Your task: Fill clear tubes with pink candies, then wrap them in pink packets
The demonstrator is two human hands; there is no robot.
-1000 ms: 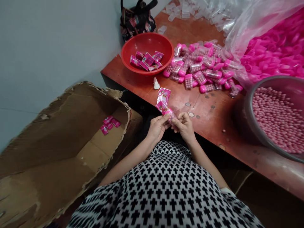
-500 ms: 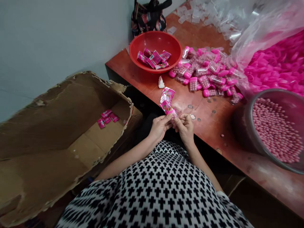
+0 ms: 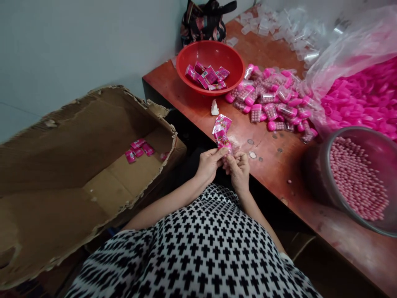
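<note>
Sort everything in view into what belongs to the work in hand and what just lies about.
In hand: pink wrapper held by left hand and right hand; red bowl of wrappers; filled containers; cardboard box.
Lying about: dark bag; empty clear containers; pink caps; metal bowl of pink balls.

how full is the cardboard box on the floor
Nearly empty: the cardboard box holds only a few pink packets on its otherwise bare bottom.
</note>
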